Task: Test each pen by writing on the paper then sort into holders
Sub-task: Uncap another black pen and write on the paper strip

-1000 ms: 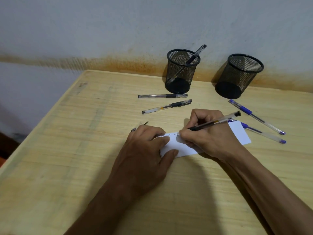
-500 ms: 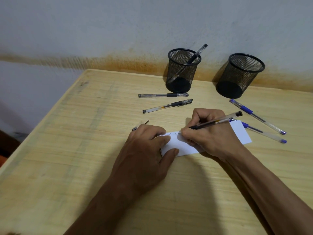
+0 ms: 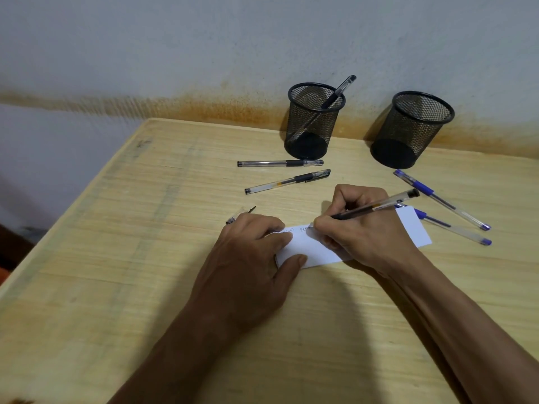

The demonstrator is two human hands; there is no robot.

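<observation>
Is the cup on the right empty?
Looks empty. Through the mesh of the right cup no pen shows, while the left cup has one pen leaning out.

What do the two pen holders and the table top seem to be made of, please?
Left holder and right holder: probably black-coated metal mesh, since light passes through fine holes between solid rims and bases. Table top: pale wood or wood-look laminate with a matte finish; streaky grain shows, but which one is unclear.

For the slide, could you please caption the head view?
Right hand tests a black pen on paper steadied by the left hand.
</observation>
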